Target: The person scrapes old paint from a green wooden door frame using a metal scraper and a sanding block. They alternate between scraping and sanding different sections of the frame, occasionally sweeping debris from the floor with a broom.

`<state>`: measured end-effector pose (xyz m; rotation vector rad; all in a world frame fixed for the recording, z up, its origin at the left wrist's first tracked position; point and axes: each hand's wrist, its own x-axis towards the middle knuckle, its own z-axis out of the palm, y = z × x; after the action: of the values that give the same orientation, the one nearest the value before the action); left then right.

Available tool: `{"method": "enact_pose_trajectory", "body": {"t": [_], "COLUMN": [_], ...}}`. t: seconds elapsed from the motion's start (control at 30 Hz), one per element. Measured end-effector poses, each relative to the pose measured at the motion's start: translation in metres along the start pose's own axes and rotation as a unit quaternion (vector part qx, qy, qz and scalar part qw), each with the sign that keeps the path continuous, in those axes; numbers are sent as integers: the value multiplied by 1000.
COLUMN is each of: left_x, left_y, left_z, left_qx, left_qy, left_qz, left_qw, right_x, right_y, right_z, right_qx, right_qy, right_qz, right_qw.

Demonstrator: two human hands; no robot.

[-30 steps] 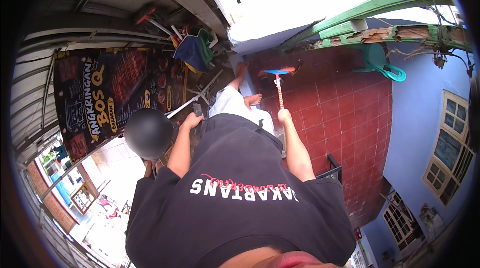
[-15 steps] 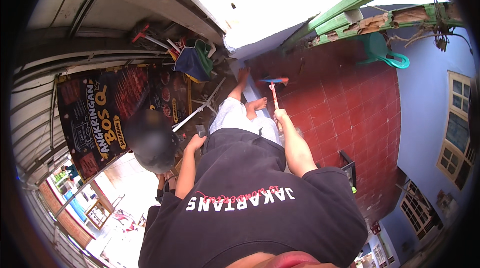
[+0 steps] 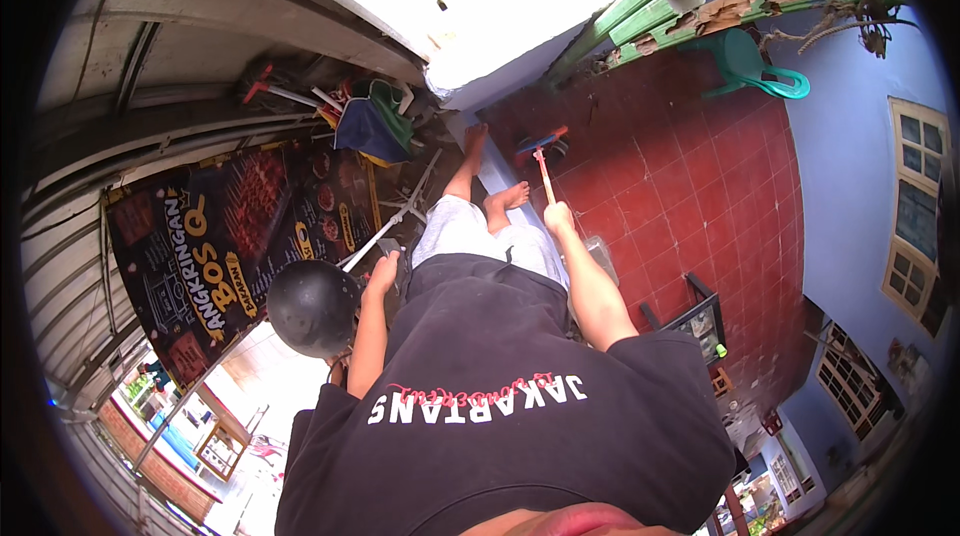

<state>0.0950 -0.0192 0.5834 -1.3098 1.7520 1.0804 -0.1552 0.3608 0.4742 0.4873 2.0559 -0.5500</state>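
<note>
My right hand point(image 3: 558, 218) is closed round the orange-and-white handle of a T-shaped squeegee point(image 3: 543, 174). Its blue and orange bar lies out ahead over the red tiled floor point(image 3: 650, 206), beyond my bare foot. At my left side, my left hand point(image 3: 383, 274) is bent round a small dark grey flat piece point(image 3: 389, 249), whose kind I cannot make out. Just left of that hand is a round black helmet point(image 3: 313, 309). My legs in light grey shorts point(image 3: 465, 231) are between the two hands.
A pale low ledge point(image 3: 494, 172) borders the tiles by my feet. A turquoise plastic chair point(image 3: 745, 66) is at the far right against the blue wall. A dark-framed glass piece point(image 3: 697, 319) is nearer on the right. On the left hang a dark printed banner point(image 3: 215, 246) and white poles point(image 3: 370, 243).
The squeegee's bar has shifted slightly left and away over the tiles, with its tilt changed. My left hand has risen a little. The whole view has turned slightly.
</note>
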Motion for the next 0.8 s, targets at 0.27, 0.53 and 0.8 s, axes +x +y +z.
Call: {"method": "enact_pose_trajectory", "body": {"t": [0.27, 0.53, 0.8], "left_x": [-26, -69, -107], "left_y": [38, 175, 264], "left_z": [-18, -28, 0], "left_qx": [-2, -102, -144], "left_qy": [93, 47, -94], "left_qz": [125, 304, 409], "left_qw": [988, 946, 896], "right_x": [23, -48, -176], "right_y": [-127, -156, -149], "right_z": [-52, -47, -39], "right_qx": [80, 227, 420], "right_qy": [-96, -174, -171], "right_qz": [-63, -316, -360], "right_qw": [990, 905, 816]}}
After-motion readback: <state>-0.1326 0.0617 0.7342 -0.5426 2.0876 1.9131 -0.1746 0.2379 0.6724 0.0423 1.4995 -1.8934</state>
